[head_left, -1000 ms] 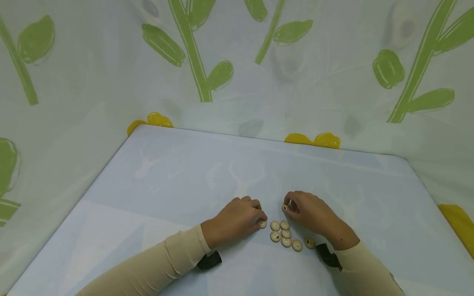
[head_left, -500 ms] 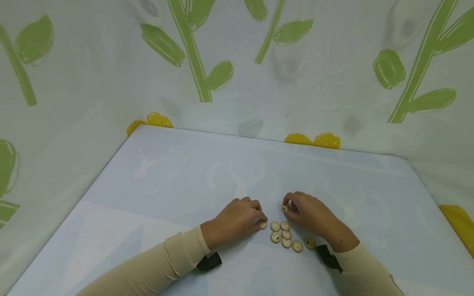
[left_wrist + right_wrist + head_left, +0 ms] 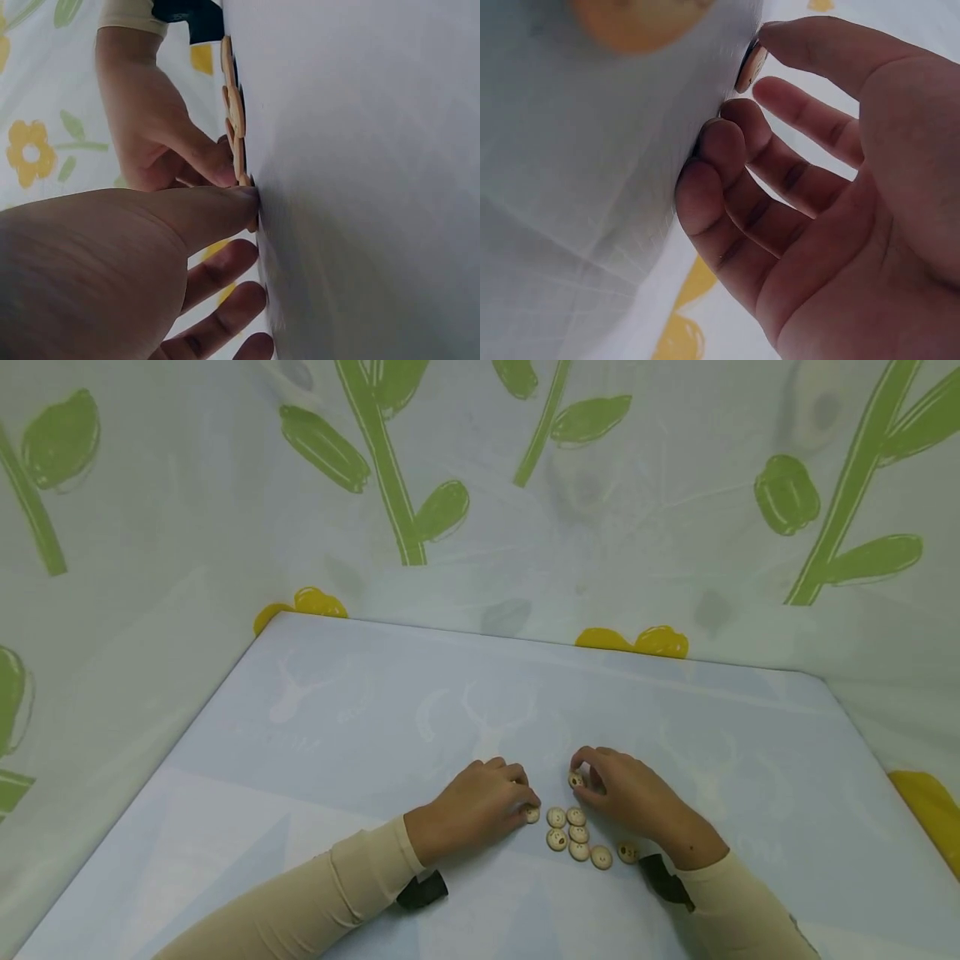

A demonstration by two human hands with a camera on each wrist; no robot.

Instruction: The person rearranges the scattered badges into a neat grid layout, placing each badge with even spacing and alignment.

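Buttons (image 3: pixel 578 834) on the tabletop (image 3: pixel 382 693) separate left fingers (image 3: pixel 229 268) from right fingers (image 3: pixel 810 116), each pinching one.

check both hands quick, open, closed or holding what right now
Left hand: holding a round wooden disc with thumb and finger.
Right hand: holding a second wooden disc between thumb and index finger.

head view faces forward and down; close, sideways wrist views share the tabletop (image 3: pixel 405 752).

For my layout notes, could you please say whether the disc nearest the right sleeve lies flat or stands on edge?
That disc lies flat on the table: the head view shows its round face upward.
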